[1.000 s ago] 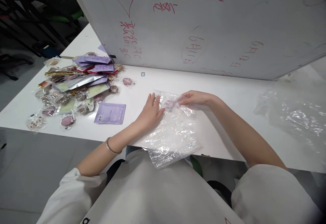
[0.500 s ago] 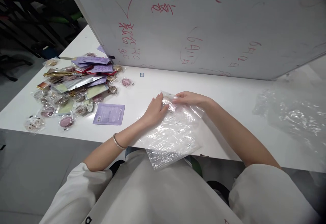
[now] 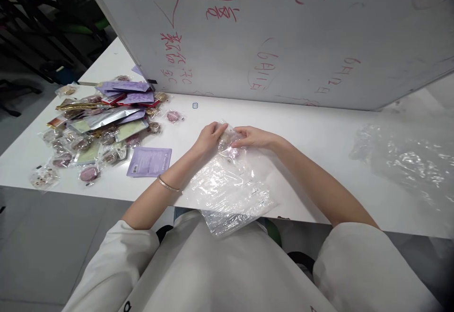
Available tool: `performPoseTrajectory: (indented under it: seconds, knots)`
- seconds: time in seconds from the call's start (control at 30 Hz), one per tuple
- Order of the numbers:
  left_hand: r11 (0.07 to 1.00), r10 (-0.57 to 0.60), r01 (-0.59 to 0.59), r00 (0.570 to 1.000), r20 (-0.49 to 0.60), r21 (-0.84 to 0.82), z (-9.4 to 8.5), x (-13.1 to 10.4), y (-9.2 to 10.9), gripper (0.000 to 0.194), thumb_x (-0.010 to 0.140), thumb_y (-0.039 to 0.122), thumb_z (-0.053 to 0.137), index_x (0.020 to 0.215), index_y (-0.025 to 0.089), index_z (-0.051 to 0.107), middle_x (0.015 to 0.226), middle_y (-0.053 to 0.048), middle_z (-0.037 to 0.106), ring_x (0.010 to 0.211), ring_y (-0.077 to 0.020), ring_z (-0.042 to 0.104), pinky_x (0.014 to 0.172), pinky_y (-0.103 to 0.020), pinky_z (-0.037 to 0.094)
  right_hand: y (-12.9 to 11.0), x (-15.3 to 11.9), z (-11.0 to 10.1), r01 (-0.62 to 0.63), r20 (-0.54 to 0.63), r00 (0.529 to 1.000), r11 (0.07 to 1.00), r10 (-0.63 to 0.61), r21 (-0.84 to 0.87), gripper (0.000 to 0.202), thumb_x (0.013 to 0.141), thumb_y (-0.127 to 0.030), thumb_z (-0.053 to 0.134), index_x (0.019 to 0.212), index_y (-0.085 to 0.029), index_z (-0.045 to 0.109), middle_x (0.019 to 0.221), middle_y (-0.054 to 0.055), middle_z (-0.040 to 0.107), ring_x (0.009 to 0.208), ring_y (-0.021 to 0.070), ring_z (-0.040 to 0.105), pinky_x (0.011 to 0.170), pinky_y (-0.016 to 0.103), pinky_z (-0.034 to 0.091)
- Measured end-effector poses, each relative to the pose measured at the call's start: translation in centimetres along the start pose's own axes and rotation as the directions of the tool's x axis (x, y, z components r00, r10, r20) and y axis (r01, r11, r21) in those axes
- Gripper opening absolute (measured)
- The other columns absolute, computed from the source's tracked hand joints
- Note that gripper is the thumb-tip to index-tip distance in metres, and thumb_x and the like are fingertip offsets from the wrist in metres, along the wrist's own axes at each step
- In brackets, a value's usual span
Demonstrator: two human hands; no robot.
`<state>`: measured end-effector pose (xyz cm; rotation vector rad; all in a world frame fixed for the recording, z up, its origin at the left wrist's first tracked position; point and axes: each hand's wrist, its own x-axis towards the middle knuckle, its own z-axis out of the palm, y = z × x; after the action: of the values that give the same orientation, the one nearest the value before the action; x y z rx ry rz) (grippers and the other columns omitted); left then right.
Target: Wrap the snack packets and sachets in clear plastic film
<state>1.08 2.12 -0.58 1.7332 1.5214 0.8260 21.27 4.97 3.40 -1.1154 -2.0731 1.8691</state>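
A clear plastic bag (image 3: pixel 230 184) lies in front of me, its near end hanging over the table edge. My left hand (image 3: pixel 210 138) is closed on the bag's far left corner, thumb along its top. From the right, my right hand (image 3: pixel 253 138) grips the far end with thumb and fingers. Between the hands the plastic is bunched, and something pinkish shows faintly through it. A purple packet (image 3: pixel 149 161) lies flat to the left of my left forearm.
On the left of the white table (image 3: pixel 198 127) sits a heap of wrapped round items and sachets (image 3: pixel 106 118). Crumpled clear plastic (image 3: pixel 407 156) lies at the right. A whiteboard (image 3: pixel 227 38) stands along the back.
My left hand has moved up and to the left, from lying flat on the bag to grasping its corner. My right hand has shifted slightly left, and the bag's far end is more bunched.
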Motion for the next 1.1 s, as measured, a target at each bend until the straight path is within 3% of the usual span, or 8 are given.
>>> performPoseTrajectory:
  seconds: [0.1,0.37,0.5,0.63,0.87,0.97,1.03,1.1]
  knots:
    - [0.987,-0.091,0.074,0.989,-0.114,-0.143,-0.4,0.4,0.1,0.041,0.094,0.044,0.055,0.065,0.021,0.039,0.059,0.004,0.039,0.057,-0.0117,0.038,0.056,-0.027,0.032,-0.4,-0.1,0.1,-0.026,-0.030,0.999,0.997,0.028,0.071,0.035,0.078,-0.041,0.072,0.105,-0.023,0.063,0.106,0.006,0.071,0.090,0.0211,0.066,0.077,0.034,0.053]
    - [0.908,-0.100,-0.087,0.906,-0.412,-0.411,-0.7,0.0,0.8,0.045,0.090,0.039,0.065,0.063,0.021,0.034,0.056,0.006,0.033,0.053,-0.0097,0.030,0.052,-0.025,0.026,0.2,-3.3,-2.4,-0.236,0.016,0.971,0.965,0.239,-0.110,0.028,0.070,-0.045,0.076,0.087,-0.023,0.073,0.090,0.004,0.071,0.080,0.0199,0.063,0.074,0.032,0.047]
    - [0.807,-0.167,-0.116,0.895,-0.413,-0.579,-0.7,0.2,1.5,0.048,0.090,0.048,0.064,0.064,0.022,0.033,0.056,0.007,0.028,0.049,-0.0089,0.026,0.049,-0.025,0.025,0.0,-2.9,-1.3,-0.132,-0.157,0.979,0.991,0.128,-0.012,0.009,0.068,-0.027,0.061,0.071,-0.021,0.067,0.076,0.000,0.065,0.068,0.0141,0.055,0.068,0.028,0.042]
    - [0.750,-0.201,-0.108,0.903,-0.380,-0.653,-0.7,0.1,1.7,0.050,0.092,0.058,0.057,0.065,0.022,0.032,0.060,0.005,0.030,0.052,-0.0089,0.032,0.051,-0.024,0.031,0.0,-1.2,0.8,-0.059,-0.383,0.922,0.998,0.051,-0.007,0.009,0.057,-0.020,0.046,0.057,-0.020,0.055,0.059,-0.002,0.053,0.059,0.0119,0.047,0.060,0.026,0.036]
    - [0.928,0.151,-0.235,0.946,-0.287,-0.288,-3.6,0.9,2.0,0.038,0.094,0.051,0.058,0.075,0.022,0.041,0.056,0.006,0.045,0.049,-0.0081,0.043,0.051,-0.023,0.034,0.7,1.0,0.3,-0.079,-0.632,0.775,0.987,-0.028,-0.140,0.020,0.051,-0.018,0.039,0.060,-0.021,0.057,0.060,-0.002,0.055,0.064,0.0151,0.049,0.060,0.027,0.034]
    - [0.925,0.168,-0.240,0.954,-0.249,-0.295,-4.9,1.5,2.4,0.033,0.096,0.045,0.056,0.078,0.022,0.040,0.057,0.007,0.050,0.042,-0.0058,0.044,0.045,-0.022,0.031,0.0,1.0,-0.5,-0.005,-0.681,0.718,0.977,-0.145,-0.213,0.014,0.058,-0.019,0.041,0.060,-0.021,0.054,0.058,-0.002,0.051,0.061,0.0144,0.046,0.060,0.027,0.032]
    - [0.904,0.133,-0.210,0.966,-0.223,-0.372,-5.1,1.8,2.5,0.032,0.097,0.044,0.055,0.079,0.023,0.038,0.052,0.009,0.046,0.034,-0.0053,0.040,0.038,-0.022,0.024,-0.5,0.7,-0.9,0.061,-0.625,0.760,0.977,-0.177,-0.202,0.011,0.068,-0.024,0.045,0.062,-0.021,0.053,0.060,-0.002,0.051,0.061,0.0141,0.045,0.060,0.027,0.032]
    - [0.891,0.106,-0.175,0.977,-0.184,-0.419,-4.9,1.8,2.1,0.030,0.097,0.042,0.055,0.080,0.024,0.037,0.047,0.011,0.041,0.029,-0.0053,0.036,0.034,-0.021,0.019,-0.9,0.2,-1.4,0.069,-0.486,0.864,0.987,-0.132,-0.146,0.014,0.073,-0.034,0.055,0.072,-0.021,0.057,0.070,-0.002,0.058,0.066,0.0147,0.050,0.062,0.027,0.035]
